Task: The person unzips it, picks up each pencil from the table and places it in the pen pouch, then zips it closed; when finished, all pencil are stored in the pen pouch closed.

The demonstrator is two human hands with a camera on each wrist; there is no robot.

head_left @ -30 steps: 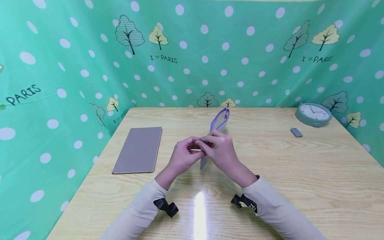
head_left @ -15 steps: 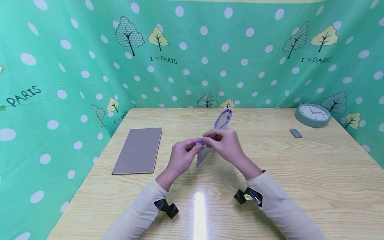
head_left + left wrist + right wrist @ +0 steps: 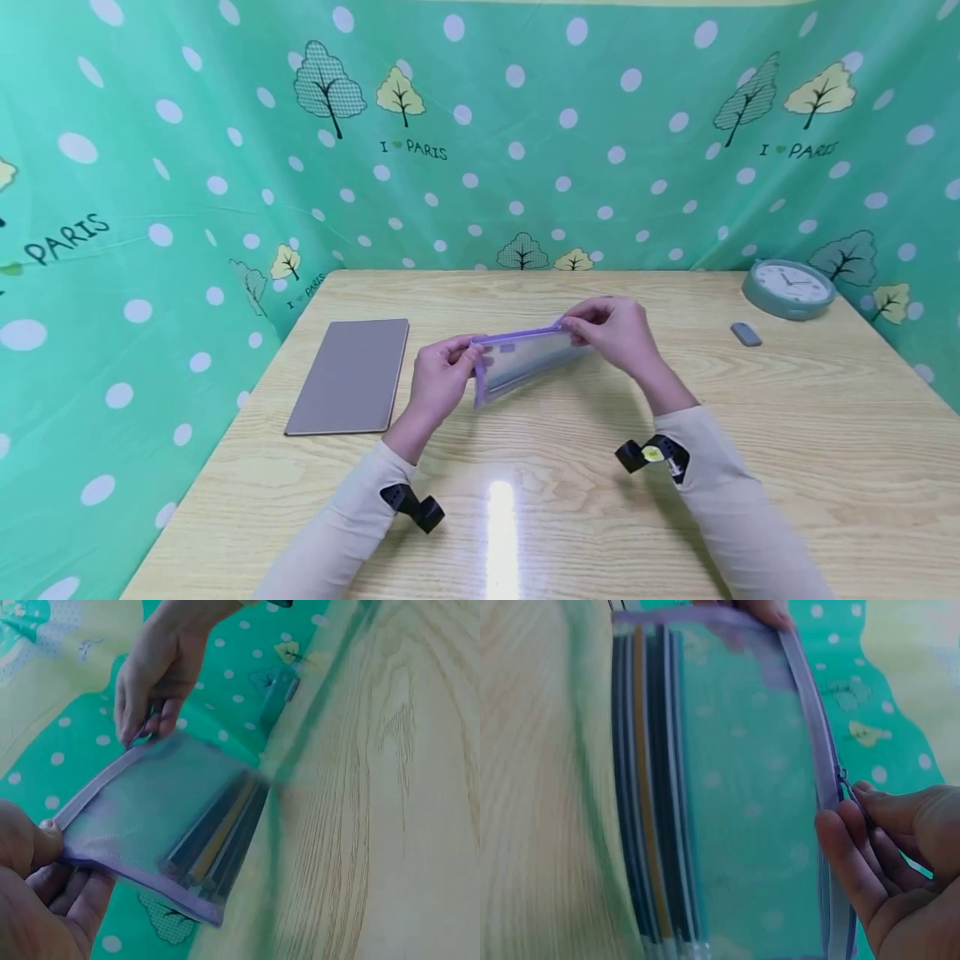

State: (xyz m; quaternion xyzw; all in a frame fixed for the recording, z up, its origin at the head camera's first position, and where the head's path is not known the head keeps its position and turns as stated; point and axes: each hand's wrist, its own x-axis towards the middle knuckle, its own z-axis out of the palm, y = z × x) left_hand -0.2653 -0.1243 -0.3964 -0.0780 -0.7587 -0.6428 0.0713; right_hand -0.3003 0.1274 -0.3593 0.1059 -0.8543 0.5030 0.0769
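A see-through mesh zip pouch (image 3: 528, 360) with purple edging hangs between my two hands, above the table. My left hand (image 3: 437, 379) pinches its top corner at one end of the zip. Farther along that edge, my right hand (image 3: 619, 335) pinches the pull of the zip slider (image 3: 842, 775). In the right wrist view, the zip looks joined between the slider and the left hand. Several pens or pencils (image 3: 651, 780), dark ones and one yellowish, lie along the pouch's bottom; their exact kind is unclear through the mesh.
A grey notebook (image 3: 348, 377) lies on the wooden table (image 3: 570, 517) to the left. Toward the back right are a round green clock (image 3: 789, 288) and a small grey object (image 3: 746, 334). A green polka-dot curtain (image 3: 487, 192) encloses the back and sides.
My right hand has moved right and away from the left hand, drawing the zip slider along the edge. The pouch has swung broadside; its gaping far end no longer shows.
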